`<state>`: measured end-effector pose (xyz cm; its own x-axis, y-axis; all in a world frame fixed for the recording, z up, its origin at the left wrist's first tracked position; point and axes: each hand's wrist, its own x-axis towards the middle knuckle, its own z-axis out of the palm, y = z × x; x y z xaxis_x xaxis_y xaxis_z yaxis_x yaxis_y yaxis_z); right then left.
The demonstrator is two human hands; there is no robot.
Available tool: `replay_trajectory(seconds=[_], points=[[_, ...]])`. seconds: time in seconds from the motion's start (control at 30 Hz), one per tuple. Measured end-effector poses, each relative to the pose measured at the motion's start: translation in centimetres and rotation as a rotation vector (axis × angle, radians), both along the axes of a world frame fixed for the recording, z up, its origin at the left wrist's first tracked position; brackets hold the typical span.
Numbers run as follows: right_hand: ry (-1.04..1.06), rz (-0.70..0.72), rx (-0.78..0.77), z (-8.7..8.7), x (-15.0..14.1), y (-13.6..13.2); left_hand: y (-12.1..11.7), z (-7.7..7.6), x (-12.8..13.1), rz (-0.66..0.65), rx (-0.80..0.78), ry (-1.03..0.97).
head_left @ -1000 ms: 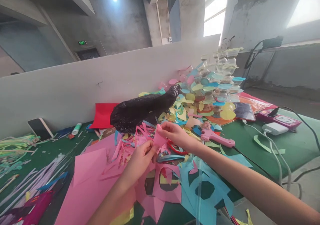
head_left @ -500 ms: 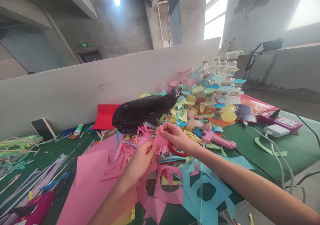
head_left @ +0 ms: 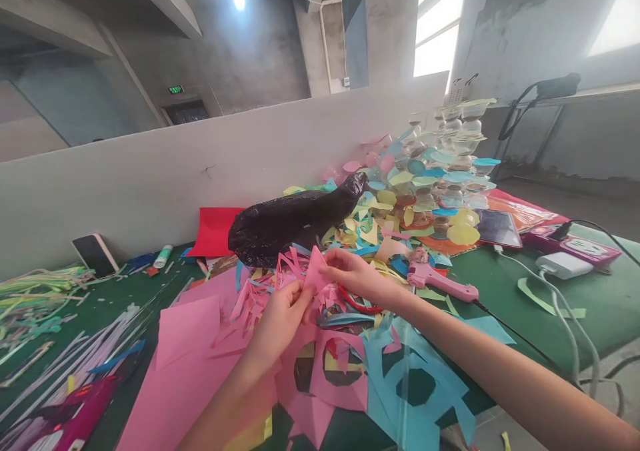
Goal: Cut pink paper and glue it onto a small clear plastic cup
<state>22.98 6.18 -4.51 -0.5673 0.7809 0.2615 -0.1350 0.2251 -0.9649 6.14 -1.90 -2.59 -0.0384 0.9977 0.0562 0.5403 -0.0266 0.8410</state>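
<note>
Between my two hands is a small pink piece of paper [head_left: 315, 271], its pointed tip standing up. My left hand [head_left: 285, 314] pinches its lower left edge between thumb and fingers. My right hand [head_left: 355, 274] is closed on its right edge. Cut pink paper strips [head_left: 250, 304] lie heaped behind and left of the hands. Below them are pink paper scraps [head_left: 345, 387] with cut-out holes and blue paper scraps [head_left: 385, 401], also with holes. Larger pink sheets [head_left: 187, 331] spread out to the left.
A pink glue gun [head_left: 443, 284] lies right of my right hand, its cord trailing. Behind sits a black plastic bag [head_left: 285, 227]. Clear cups with coloured paper [head_left: 455, 177] are stacked back right. A power strip [head_left: 575, 244], phone [head_left: 95, 254] and thin strips [head_left: 80, 357] also lie about.
The pink piece's tip now stands up more plainly above my fingers, and my right hand sits slightly lower on its edge. The whole view has shifted a little.
</note>
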Motion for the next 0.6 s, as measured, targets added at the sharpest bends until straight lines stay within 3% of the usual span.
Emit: replay_trajectory(seconds=[0.13,0.6], points=[[-0.044,0.18,0.018,0.1,-0.2,-0.6,-0.1,0.2,0.1,0.01,0.058,-0.066],[-0.057,0.178,0.137,0.7,0.6,-0.1,-0.3,0.6,0.4,0.011,0.086,-0.132]])
